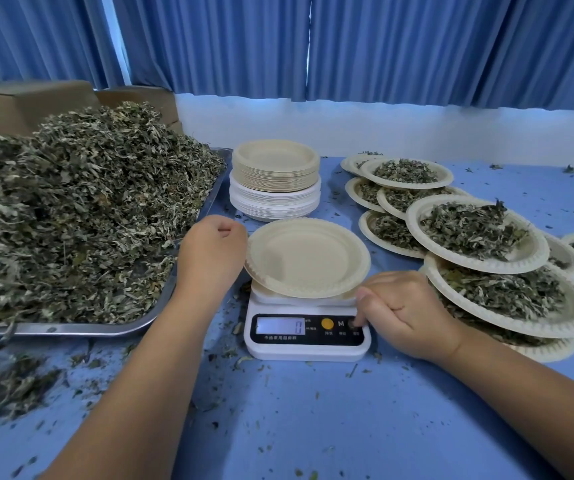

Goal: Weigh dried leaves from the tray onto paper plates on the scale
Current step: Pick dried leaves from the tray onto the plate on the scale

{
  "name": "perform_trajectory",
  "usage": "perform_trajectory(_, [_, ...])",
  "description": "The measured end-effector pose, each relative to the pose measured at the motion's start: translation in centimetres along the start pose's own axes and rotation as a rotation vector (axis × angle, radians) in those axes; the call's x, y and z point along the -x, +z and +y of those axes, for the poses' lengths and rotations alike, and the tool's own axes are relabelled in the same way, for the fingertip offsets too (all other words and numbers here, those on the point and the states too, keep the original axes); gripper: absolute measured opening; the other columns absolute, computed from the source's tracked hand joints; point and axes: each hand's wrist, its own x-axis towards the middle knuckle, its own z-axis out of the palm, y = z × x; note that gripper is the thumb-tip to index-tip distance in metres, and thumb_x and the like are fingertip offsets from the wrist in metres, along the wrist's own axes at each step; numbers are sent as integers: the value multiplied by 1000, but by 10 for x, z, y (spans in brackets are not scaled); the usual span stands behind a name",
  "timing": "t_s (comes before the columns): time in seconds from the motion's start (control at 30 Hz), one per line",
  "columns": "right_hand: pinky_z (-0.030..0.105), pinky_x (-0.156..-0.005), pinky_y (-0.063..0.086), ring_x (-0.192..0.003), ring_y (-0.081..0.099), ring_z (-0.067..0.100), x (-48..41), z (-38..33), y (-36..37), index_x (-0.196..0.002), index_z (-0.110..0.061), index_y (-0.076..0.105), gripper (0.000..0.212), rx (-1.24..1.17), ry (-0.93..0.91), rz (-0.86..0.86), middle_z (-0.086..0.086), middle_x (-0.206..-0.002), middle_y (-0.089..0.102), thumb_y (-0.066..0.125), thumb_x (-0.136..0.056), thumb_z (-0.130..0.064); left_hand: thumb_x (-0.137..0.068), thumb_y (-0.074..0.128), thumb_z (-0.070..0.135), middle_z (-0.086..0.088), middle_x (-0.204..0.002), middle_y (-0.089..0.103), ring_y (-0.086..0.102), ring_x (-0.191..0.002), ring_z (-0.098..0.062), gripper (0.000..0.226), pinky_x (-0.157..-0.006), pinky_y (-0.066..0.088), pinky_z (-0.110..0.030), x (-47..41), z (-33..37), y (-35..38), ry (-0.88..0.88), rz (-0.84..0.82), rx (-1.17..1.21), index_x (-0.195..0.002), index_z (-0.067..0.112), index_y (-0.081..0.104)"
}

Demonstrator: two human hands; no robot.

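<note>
A tall heap of dried grey-green leaves (81,209) fills a shallow rectangular steel tray (160,306) on the left. Just right of it, a small white digital kitchen scale (308,348) reads 0 on its lit display and carries one empty round beige paper plate (308,258), set slightly left of centre. Behind the scale stands a stack of empty beige and white paper plates (275,188), and to the right lie overlapping leaf-filled paper plates (476,233).
</note>
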Motion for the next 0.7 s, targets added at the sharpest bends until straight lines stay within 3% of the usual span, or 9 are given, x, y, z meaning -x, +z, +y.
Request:
perform_trajectory(0.1, [37,-42,39,-39,45,27,-4,-7,-2,-45,2,52,56,67,-2,132,9,-41,45,38,-94,-20,-91,50,27,9,-83,64,59,-76,-10,16,-63,42,-28,0,3,-1,1,1,27,-77,29,59])
perform_trajectory(0.27, [38,-37,30,-35,34,23,-15,-19,-6,-41,2,40,57,133,47,207,8,-37,34,38,-92,-23,-91,48,26,7,-86,64,57,-73,-10,13,-56,39,-25,0,7,-6,-9,36,43,-85,27,60])
perform_trajectory(0.37, [37,-39,35,-37,41,24,-35,-27,-4,-43,1,45,58,170,125,214,6,-38,40,36,-91,-30,-89,43,23,0,-85,61,56,-77,-15,20,-51,37,-32,0,10,-8,-5,50,30,-86,10,59])
perform_trajectory(0.4, [37,-42,38,-41,47,22,-46,-31,-2,-44,-1,51,58,173,157,200,0,-40,45,35,-91,-32,-88,40,20,-5,-79,58,53,-71,-22,20,-48,35,-40,-1,11,-8,-3,58,22,-83,5,52])
perform_trajectory(0.43, [35,-47,42,-45,50,15,-59,-35,2,-47,-6,58,56,168,194,174,-5,-43,48,36,-91,-32,-87,38,17,-3,-60,48,42,-51,-23,17,-44,27,-35,-1,13,-8,-14,68,25,-78,4,45])
perform_trajectory(0.5, [31,-55,41,-55,52,4,-87,-41,15,-56,-14,67,50,150,261,87,-15,-49,53,39,-94,-31,-88,36,15,8,-69,44,36,-58,-15,21,-53,30,-27,-2,16,-12,-63,81,117,-69,15,44])
perform_trajectory(0.57, [33,-58,40,-61,54,0,-118,-46,34,-65,-9,71,47,144,266,-25,-14,-54,55,41,-98,-28,-91,37,15,2,-77,52,42,-66,-18,21,-58,33,-29,-4,19,-16,-133,82,291,-76,20,49])
perform_trajectory(0.63, [37,-68,43,-67,59,10,-147,-48,59,-74,1,68,42,156,235,-124,2,-64,63,44,-96,-24,-92,37,12,-2,-72,45,36,-64,-17,22,-51,29,-27,-6,21,-20,-198,107,435,-75,20,48])
perform_trajectory(0.7, [39,-70,45,-73,59,26,-173,-48,87,-77,0,67,33,182,223,-183,13,-72,65,49,-92,-23,-94,38,8,-1,-66,43,34,-60,-17,27,-43,29,-22,-14,19,-28,-292,157,556,-70,16,48])
